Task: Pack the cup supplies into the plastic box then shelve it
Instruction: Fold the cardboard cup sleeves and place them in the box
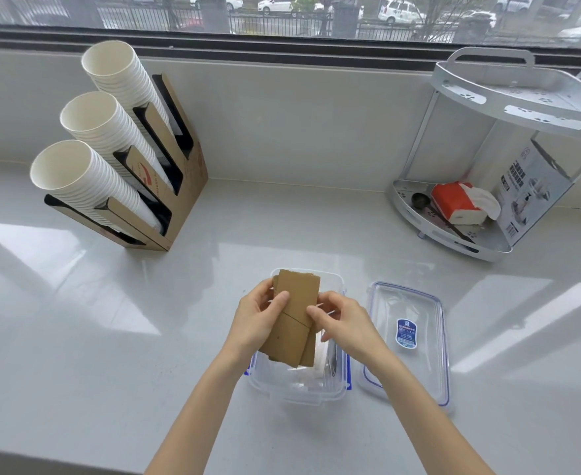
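You are in the packing step: your left hand point(258, 320) and right hand point(342, 323) both grip one bundle of brown cup sleeves point(294, 320) just above the one open plastic box point(330, 389) on the desk point(110, 337). Next, lower the bundle inside, then fit the one lid point(407, 341) beside it. Three cup stacks point(86, 186) remain in the holder.
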